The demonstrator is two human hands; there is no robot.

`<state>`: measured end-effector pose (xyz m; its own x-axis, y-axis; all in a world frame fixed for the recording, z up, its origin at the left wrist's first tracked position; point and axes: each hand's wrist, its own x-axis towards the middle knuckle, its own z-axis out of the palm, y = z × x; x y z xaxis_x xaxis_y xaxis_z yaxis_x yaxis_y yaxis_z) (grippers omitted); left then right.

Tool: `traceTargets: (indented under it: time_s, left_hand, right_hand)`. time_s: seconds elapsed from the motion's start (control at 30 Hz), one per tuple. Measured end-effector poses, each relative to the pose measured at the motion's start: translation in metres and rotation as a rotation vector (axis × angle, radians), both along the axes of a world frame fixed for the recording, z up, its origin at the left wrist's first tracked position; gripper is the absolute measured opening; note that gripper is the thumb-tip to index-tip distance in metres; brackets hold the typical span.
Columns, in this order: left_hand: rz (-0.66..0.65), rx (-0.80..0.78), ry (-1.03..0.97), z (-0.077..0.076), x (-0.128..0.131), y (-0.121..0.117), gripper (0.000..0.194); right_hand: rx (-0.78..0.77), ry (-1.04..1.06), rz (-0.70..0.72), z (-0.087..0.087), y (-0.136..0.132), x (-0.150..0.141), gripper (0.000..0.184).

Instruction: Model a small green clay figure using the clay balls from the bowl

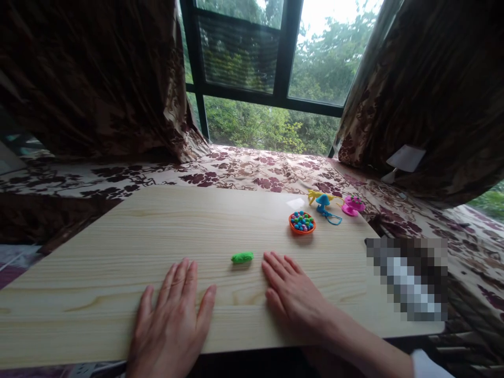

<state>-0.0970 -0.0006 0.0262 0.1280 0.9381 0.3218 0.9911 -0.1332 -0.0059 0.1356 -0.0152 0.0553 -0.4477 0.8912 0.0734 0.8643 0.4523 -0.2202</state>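
My left hand lies flat on the pale wooden tabletop, fingers spread and holding nothing. To the right, my right hand also rests flat on the wood with its fingers stretched out. A short bright green roll, which looks like modelling clay, lies between the two hands, closer to the right fingertips and touched by neither. Beyond the right hand sits a small orange bowl filled with blue, green and pink balls.
At the back right stand a blue mushroom-shaped figure, a yellow figure and a pink piece with green dots. A white scrap lies near them. A blurred-out patch covers the right edge. Floral cloth and a window lie behind.
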Motion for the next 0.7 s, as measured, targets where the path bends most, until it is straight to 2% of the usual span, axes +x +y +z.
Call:
traceTargets:
  time_s: [0.07,0.13,0.2,0.3,0.37,0.5,0.57,0.63,0.7]
  left_hand:
    - [-0.001,0.018,0.002,-0.001,0.000,0.001,0.061]
    - [-0.001,0.029,0.005,-0.002,-0.001,0.001,0.061]
    - [0.001,0.029,0.011,-0.001,-0.001,0.000,0.061]
    - [-0.003,0.019,0.023,0.000,-0.001,-0.001,0.060]
    - [-0.005,0.023,0.021,0.000,-0.001,-0.001,0.061]
    - [-0.013,0.035,0.004,-0.001,-0.002,0.000,0.063]
    - [-0.023,0.022,0.004,-0.001,-0.003,0.001,0.062]
    - [-0.032,0.013,0.011,0.000,-0.003,0.002,0.061]
    - [-0.039,0.004,0.022,0.002,-0.004,0.002,0.062]
  right_hand:
    - [-0.024,-0.025,0.121,-0.004,-0.025,0.008,0.054]
    - [-0.027,-0.038,0.154,-0.006,-0.032,0.011,0.056]
    - [-0.041,-0.054,0.068,-0.004,-0.015,0.008,0.053]
    - [-0.018,-0.052,-0.088,0.000,0.027,0.000,0.052]
    - [-0.009,-0.050,-0.110,0.001,0.033,-0.002,0.053]
    - [-0.047,-0.057,0.099,-0.004,-0.014,0.007,0.057]
    - [-0.057,-0.047,0.193,-0.005,-0.028,0.010,0.060]
    - [-0.069,-0.046,0.143,-0.002,-0.016,0.008,0.058]
    - [-0.063,-0.046,0.017,0.001,0.013,0.004,0.054]
